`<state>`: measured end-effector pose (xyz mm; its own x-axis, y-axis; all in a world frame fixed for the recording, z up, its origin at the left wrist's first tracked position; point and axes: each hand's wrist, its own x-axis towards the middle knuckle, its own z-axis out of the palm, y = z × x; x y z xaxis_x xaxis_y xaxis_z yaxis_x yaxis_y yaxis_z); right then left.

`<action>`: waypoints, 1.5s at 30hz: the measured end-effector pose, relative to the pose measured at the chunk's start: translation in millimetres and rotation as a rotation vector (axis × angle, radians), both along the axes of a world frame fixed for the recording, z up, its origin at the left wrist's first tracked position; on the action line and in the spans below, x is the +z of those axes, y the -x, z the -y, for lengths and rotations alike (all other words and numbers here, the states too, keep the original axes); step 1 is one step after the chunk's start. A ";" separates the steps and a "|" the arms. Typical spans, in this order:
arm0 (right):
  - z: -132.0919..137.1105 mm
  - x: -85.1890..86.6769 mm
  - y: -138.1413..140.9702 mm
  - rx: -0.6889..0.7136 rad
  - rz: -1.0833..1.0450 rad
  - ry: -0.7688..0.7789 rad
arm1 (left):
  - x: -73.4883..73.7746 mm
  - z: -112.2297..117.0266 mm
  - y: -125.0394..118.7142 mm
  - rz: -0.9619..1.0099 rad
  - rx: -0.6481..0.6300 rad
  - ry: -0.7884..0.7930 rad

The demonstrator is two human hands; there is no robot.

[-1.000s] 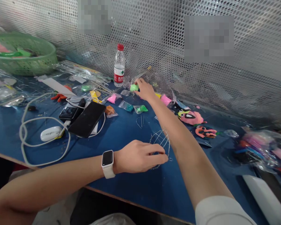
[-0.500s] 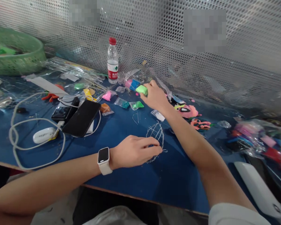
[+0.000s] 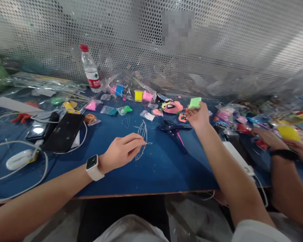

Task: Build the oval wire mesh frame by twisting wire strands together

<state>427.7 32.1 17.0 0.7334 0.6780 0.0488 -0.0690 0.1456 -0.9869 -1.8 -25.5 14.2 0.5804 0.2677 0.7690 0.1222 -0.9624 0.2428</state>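
Observation:
My left hand (image 3: 122, 150), with a watch at the wrist, pinches a leaf-shaped frame of thin twisted wire (image 3: 144, 131) between thumb and fingers. The frame stands tilted just above the blue table, and a small wire loop sticks out on its right. My right hand (image 3: 199, 116) is raised over the table, closed on a light green block of modelling clay (image 3: 195, 102). Below and left of that hand lie dark-handled pliers (image 3: 174, 129). A pink clay figure with a black-and-white eye (image 3: 173, 107) rests behind them.
Small bags of coloured clay, such as a green one (image 3: 126, 109), lie along the back. A water bottle (image 3: 92, 75) stands by the perforated metal screen. Phone (image 3: 65, 132) and cables occupy the left. At right, another person's hands (image 3: 270, 138) work near bagged clay and a white box (image 3: 236, 156).
The view has turned to the right, bringing another person's hands into sight. My right hand has carried the green clay to the right. My left hand keeps hold of the wire frame.

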 end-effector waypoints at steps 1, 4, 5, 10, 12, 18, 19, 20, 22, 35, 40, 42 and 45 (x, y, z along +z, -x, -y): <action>-1.9 4.6 -14.0 -0.034 0.006 -0.021 | 0.3 0.3 -0.1 0.002 0.001 0.000; -8.1 24.5 -50.6 -0.149 0.049 -0.139 | 0.8 0.9 0.1 -0.005 0.005 0.001; -9.5 29.3 -59.0 -0.179 0.063 -0.175 | 0.8 0.9 0.2 -0.009 0.007 0.001; -8.7 19.2 -40.4 -0.198 0.178 -0.321 | 1.4 1.2 0.7 -0.010 0.014 0.003; -1.2 15.4 -1.9 -0.103 0.185 -0.317 | 1.4 1.3 0.7 -0.014 0.011 0.000; 69.8 45.9 153.1 0.412 0.677 -0.274 | 1.7 0.6 1.2 0.004 0.050 -0.016; 84.1 47.5 174.2 0.498 0.784 -0.294 | 2.2 0.5 1.5 0.002 0.061 -0.003; 97.0 46.1 191.6 0.557 0.896 -0.317 | 2.8 0.6 1.8 -0.001 0.070 0.014; 115.5 35.7 214.3 0.638 1.110 -0.395 | 4.0 1.1 2.5 -0.007 0.080 0.043; 111.5 0.8 200.7 0.616 1.121 -0.540 | 10.0 3.6 0.1 0.023 0.096 0.156; 112.6 -3.5 201.0 0.616 1.048 -0.497 | 10.3 2.2 0.8 0.011 0.073 0.138; 114.1 -4.0 202.7 0.640 1.015 -0.430 | 9.8 1.7 1.3 0.013 0.069 0.111; 115.7 -3.5 204.4 0.681 0.985 -0.394 | 9.3 1.4 2.2 0.020 0.062 0.076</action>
